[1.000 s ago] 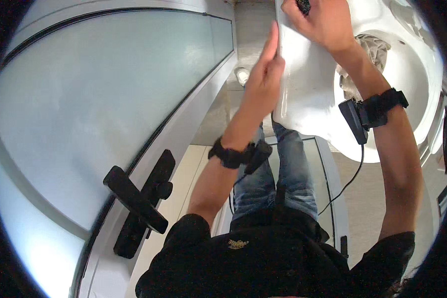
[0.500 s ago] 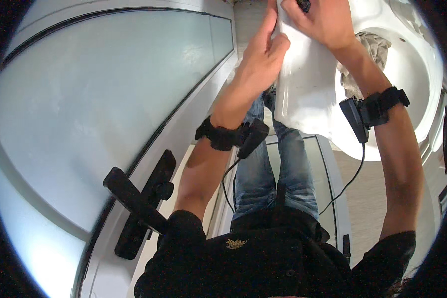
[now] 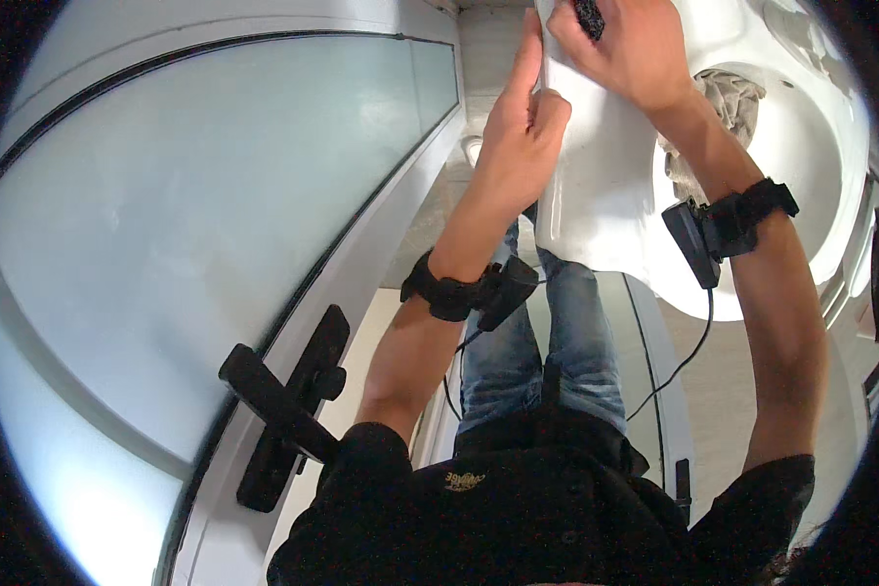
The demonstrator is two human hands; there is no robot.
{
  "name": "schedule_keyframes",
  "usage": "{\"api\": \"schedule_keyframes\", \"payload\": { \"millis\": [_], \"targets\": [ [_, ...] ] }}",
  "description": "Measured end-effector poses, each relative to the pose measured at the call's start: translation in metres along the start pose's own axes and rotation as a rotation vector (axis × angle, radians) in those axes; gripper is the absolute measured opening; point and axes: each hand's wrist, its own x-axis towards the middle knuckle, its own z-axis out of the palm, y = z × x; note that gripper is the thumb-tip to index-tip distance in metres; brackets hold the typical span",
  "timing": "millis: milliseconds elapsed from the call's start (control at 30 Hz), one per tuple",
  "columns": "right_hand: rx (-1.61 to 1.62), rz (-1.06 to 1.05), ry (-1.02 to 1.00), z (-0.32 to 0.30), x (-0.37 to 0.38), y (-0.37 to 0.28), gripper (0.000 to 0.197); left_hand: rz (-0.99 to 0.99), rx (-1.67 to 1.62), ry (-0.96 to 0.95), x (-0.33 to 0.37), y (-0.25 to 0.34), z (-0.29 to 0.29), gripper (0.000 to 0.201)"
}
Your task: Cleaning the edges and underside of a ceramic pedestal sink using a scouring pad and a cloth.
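Note:
My right hand (image 3: pixel 640 49) is closed round a dark, rough-textured scrubber (image 3: pixel 589 18) at the far left part of the white washbasin (image 3: pixel 601 186). Only a piece of the scrubber shows between the fingers. Against the basin's left edge rests my left hand (image 3: pixel 525 132), its index finger stretched along the edge and its thumb apart; the other fingers are hidden. A crumpled grey-brown cloth (image 3: pixel 732 103) lies in the bowl, partly covered by my right forearm.
A frosted glass door (image 3: pixel 215 186) with a black handle (image 3: pixel 283 405) stands close on my left, the handle beside my left upper arm. Black devices are strapped to my left wrist (image 3: pixel 469 293) and right wrist (image 3: pixel 718 230), with cables hanging down. My legs (image 3: pixel 576 332) are below the basin.
Both hands sit slightly lower in the picture, and more of the scrubber shows. My left forearm has shifted a little right. The door and its handle appear slightly shifted too.

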Motion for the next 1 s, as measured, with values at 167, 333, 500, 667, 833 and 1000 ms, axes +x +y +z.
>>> {"api": "schedule_keyframes", "payload": {
  "millis": [167,333,500,667,833,1000],
  "targets": [
    [-0.019,0.011,0.01,-0.002,0.001,-0.001,0.016,-0.032,0.097,-0.004,0.01,0.012,-0.002,0.059],
    [-0.038,0.013,0.009,-0.003,0.003,-0.003,0.016,-0.022,0.079,0.036,0.003,0.001,-0.002,0.058],
    [-0.01,-0.003,0.025,-0.003,0.001,-0.001,0.017,-0.073,0.04,0.038,0.008,0.014,0.002,0.059],
    [-0.025,-0.017,0.051,0.0,0.001,-0.001,0.017,-0.052,0.106,0.031,0.003,0.005,-0.003,0.058],
    [-0.02,0.0,0.025,-0.001,0.001,-0.003,0.018,0.026,0.02,0.084,0.005,0.011,0.005,0.058],
    [-0.038,-0.02,0.054,-0.001,0.002,-0.005,0.018,0.001,0.042,0.01,0.004,0.014,-0.001,0.059]
  ]
}}
